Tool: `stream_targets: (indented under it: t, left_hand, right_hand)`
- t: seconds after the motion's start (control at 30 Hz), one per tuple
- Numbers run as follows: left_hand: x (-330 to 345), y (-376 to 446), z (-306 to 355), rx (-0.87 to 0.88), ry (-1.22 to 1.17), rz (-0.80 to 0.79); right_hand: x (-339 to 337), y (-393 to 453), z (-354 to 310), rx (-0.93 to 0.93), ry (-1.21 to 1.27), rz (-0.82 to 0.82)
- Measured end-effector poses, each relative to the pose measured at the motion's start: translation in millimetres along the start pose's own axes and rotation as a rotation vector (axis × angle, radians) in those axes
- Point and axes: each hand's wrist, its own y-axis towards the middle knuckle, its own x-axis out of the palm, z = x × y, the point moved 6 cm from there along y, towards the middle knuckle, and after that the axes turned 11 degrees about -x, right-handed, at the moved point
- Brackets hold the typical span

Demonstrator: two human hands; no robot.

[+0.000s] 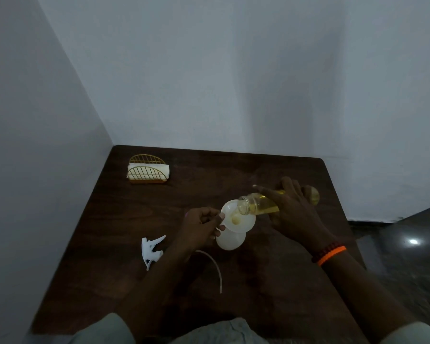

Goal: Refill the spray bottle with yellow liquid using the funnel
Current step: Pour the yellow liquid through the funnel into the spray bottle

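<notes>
One white funnel point(238, 219) sits in the mouth of the white spray bottle point(230, 240), which stands upright near the middle of the dark wooden table point(258, 281). Left hand point(200, 228) at the funnel's left rim, fingers curled, thumb and fingertips pinching the edge. Right of the funnel, right hand point(293, 209) wraps a clear bottle of yellow liquid point(258, 203), index finger laid straight along its top; bottle tipped nearly level, open mouth over the funnel bowl, a little yellow pooled at the funnel's throat. Orange band and dark beads point(329, 253) on the right wrist. Left of the spray bottle, apart from it, the white trigger head point(151, 249) lies on its side, dip tube point(215, 266) curving along the table. Beyond, toward the far left corner, a gold wire napkin holder point(148, 170) with white napkins.
</notes>
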Motion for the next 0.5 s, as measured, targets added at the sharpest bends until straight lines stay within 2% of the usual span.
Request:
stream_targets:
  t: [0.5]
  left_hand:
    - [-1.1,-0.6,0.4,0.009,0.035,0.016]
  right_hand:
    - [-2.1,0.2,0.4,0.0,-0.007,-0.007]
